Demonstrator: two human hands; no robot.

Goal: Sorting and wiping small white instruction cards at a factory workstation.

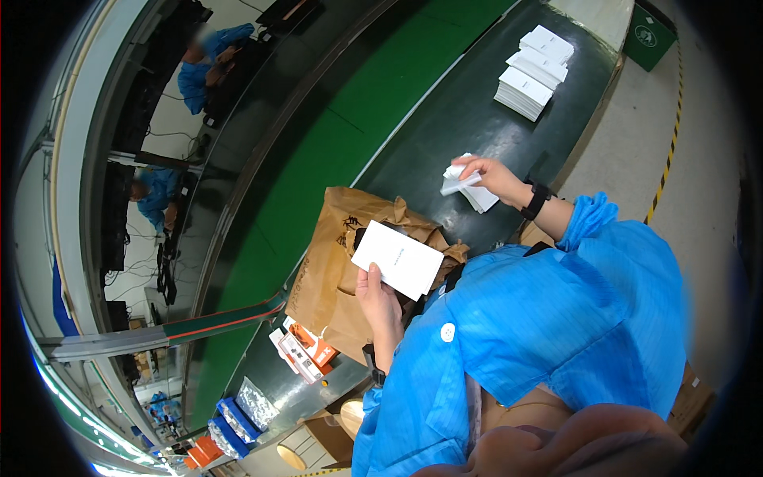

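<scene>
My left hand [378, 306] grips a small bundle of white booklets [401, 258], thumb on top, with faint print on the upper cover. It is held over the torn, open mouth of a brown paper bag [316, 266], whose inside is mostly hidden. To the right, my right hand [502, 183] pinches a white booklet [461, 184], seen nearly edge-on and slightly blurred. That booklet is just above a small pile of white booklets [482, 199] on the dark green worktable [433, 131]. Each wrist wears a black band.
Several stacks of white booklets [526, 94] stand farther along the table. A green conveyor belt [318, 151] runs beside it. Orange and white boxes [306, 350] and blue bins [238, 420] lie at the lower left. A green bin [648, 40] stands beyond the table; two people work across the belt.
</scene>
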